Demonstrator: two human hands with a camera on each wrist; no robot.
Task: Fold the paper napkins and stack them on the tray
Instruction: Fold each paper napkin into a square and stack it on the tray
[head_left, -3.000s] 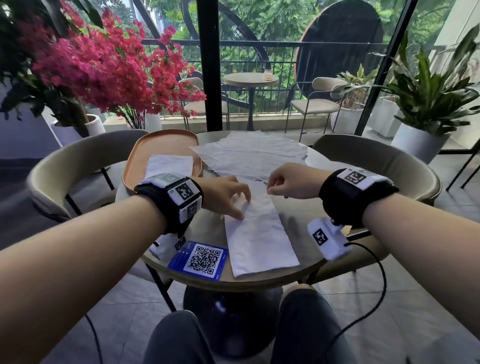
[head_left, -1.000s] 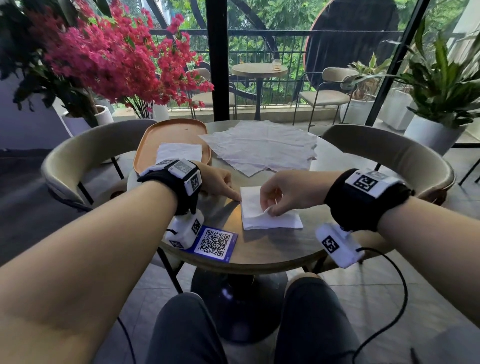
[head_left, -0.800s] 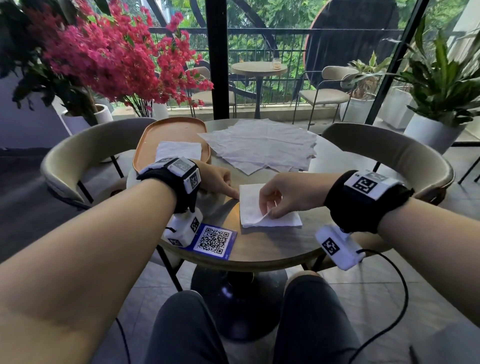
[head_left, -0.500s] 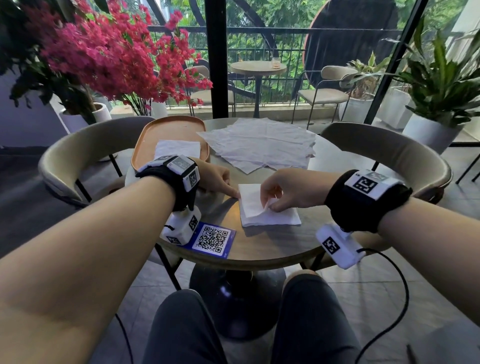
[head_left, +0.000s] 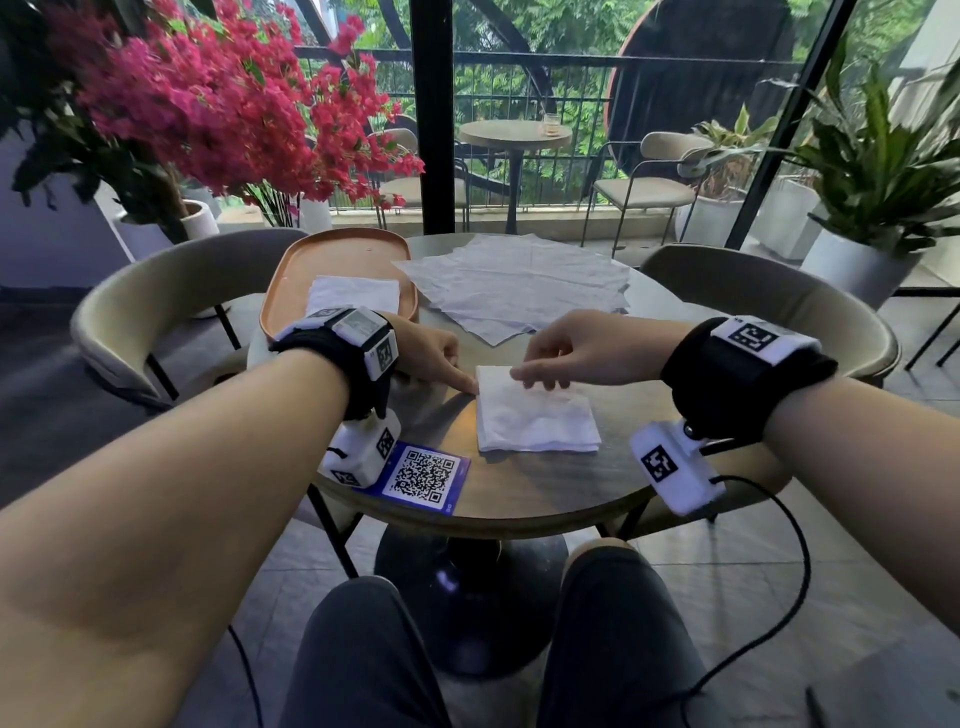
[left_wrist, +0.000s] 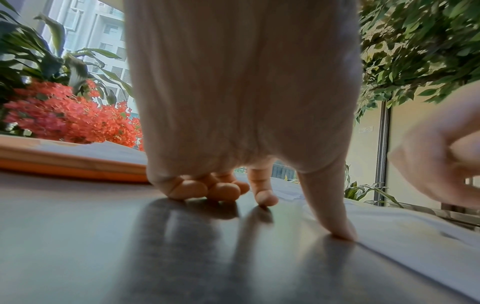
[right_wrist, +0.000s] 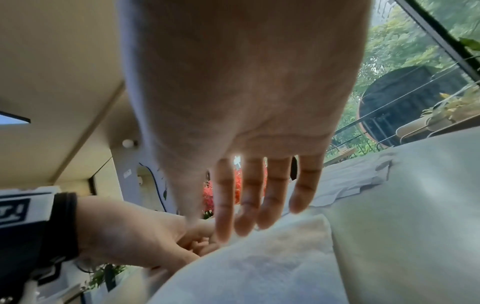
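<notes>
A white folded napkin lies on a dark grey-brown tabletop. The tray is orange-tan, with another white napkin on it. A loose pile of napkins is white. A blue card bears a black-and-white square code. The flowers are magenta-pink, and the chairs beige.

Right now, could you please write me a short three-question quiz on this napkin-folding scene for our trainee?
1. True or false: the folded napkin in front of the person already lies on the tray.
2. Which hand touches that napkin's left edge with an extended fingertip: A) left hand B) right hand?
3. Fill in: one folded napkin on the tray lies ___ of the unfolded napkin pile.

Key: 1 false, it lies on the table; 2 A; 3 left.
</notes>
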